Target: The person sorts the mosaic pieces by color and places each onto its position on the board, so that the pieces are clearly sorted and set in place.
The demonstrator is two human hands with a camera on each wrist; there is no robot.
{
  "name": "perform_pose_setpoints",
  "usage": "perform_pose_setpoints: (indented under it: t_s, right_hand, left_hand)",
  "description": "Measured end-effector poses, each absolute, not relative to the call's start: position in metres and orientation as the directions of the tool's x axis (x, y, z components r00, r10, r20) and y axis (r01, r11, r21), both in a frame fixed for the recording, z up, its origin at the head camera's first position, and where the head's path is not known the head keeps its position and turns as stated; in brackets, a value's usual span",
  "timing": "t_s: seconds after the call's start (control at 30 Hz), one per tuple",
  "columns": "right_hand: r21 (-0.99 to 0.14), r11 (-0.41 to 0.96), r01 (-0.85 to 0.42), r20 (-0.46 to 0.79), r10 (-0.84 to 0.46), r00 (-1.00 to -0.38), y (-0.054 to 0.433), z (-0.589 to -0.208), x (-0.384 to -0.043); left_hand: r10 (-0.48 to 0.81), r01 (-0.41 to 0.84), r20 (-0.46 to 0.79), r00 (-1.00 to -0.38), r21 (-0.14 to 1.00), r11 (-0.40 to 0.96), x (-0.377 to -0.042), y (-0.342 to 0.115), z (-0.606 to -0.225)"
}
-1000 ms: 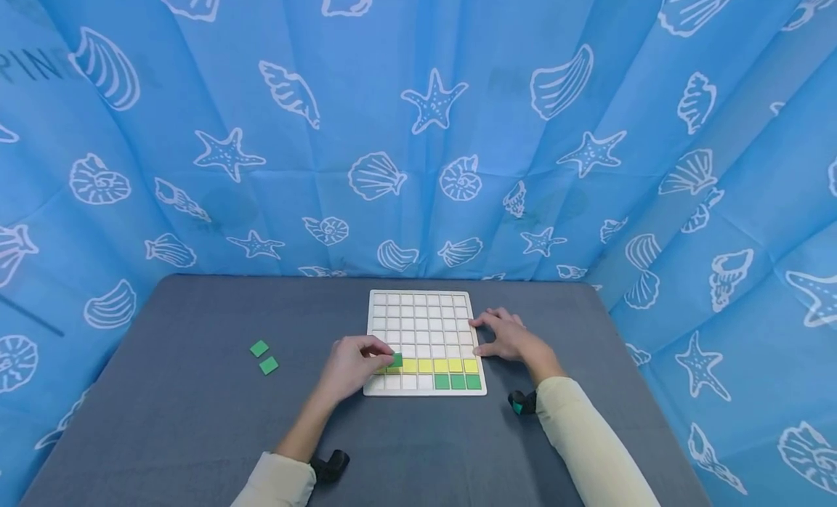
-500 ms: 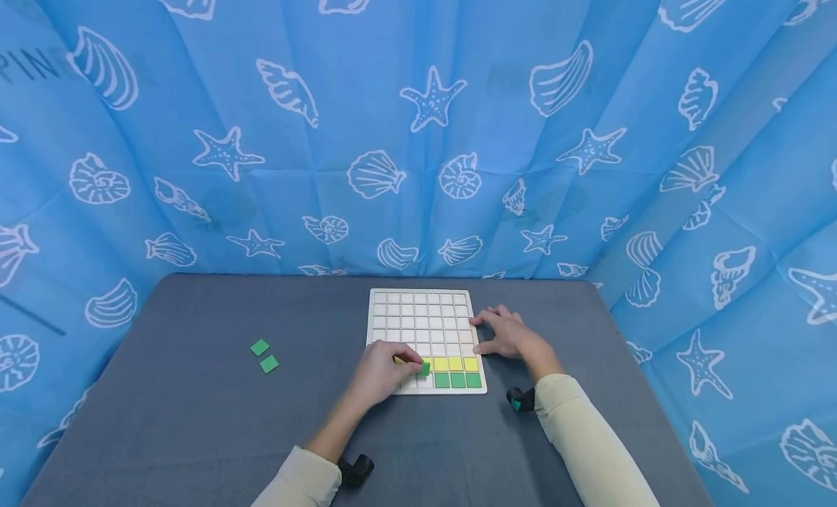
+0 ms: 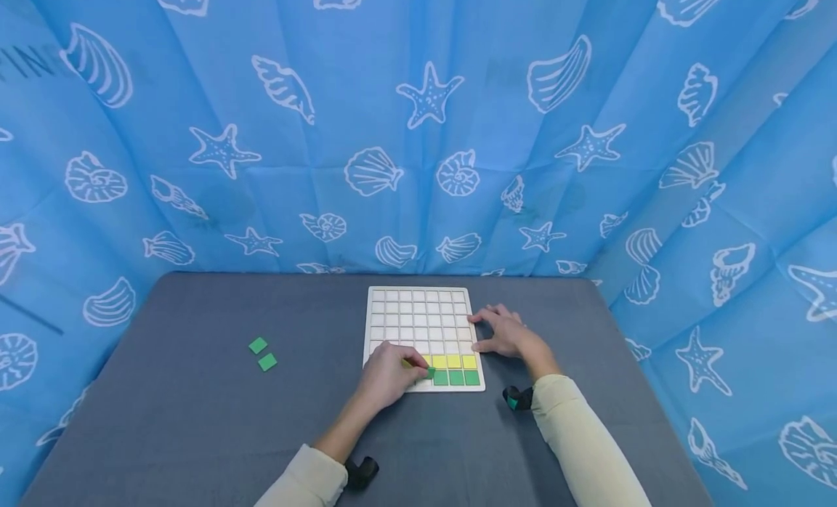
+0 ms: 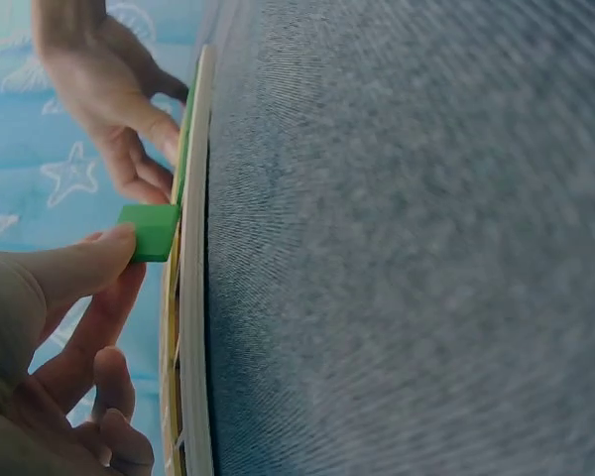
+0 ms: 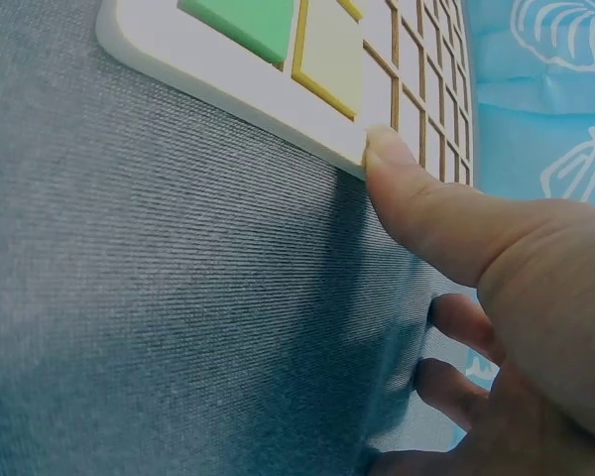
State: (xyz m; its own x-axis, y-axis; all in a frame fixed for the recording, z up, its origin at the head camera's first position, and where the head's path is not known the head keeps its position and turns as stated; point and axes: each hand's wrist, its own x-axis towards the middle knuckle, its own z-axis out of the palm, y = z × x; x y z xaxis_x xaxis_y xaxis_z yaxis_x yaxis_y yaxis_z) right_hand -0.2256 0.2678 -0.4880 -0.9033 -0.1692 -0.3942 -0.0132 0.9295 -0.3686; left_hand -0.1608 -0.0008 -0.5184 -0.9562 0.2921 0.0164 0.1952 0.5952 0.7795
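Thumb and fingers of my left hand (image 3: 387,375) pinch a small square green tile (image 4: 149,233) over the front row of a white grid board (image 3: 418,320). In the left wrist view the tile's edge is right at the board's top surface. Several green tiles (image 3: 455,378) fill the right end of that row, beside the pinched one. Behind them runs a row of yellow tiles (image 3: 454,362), its left part hidden by my left hand. My right hand (image 3: 506,336) touches the board's right edge with fingers spread, its thumb (image 5: 392,154) resting on the rim.
Two loose green tiles (image 3: 267,362) lie on the grey cloth-covered table (image 3: 196,420), left of the board. A blue curtain (image 3: 294,129) with shell and starfish prints hangs behind the table and at its sides.
My left hand has carried the green tile to the right along the board and lowered it beside the green tiles in the front row. My right hand has stayed at the board's edge.
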Motion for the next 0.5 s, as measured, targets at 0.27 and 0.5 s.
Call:
perform_pose_setpoints:
  t_s: [0.27, 0.5]
  right_hand:
    - [-0.388, 0.922, -0.006, -0.388, -0.169, -0.906, 0.2675, -0.4885, -0.2247]
    - [-0.404, 0.915, -0.001, -0.383, -0.170, -0.908, 0.2676, -0.4874, -0.2238]
  left_hand:
    - [0.312, 0.224, 0.026, -0.950, 0.752, 0.619, -0.1577, -0.0034, -0.5185]
    - [0.294, 0.256, 0.064, -0.954, 0.684, 0.683, -0.1570, -0.0027, -0.5164]
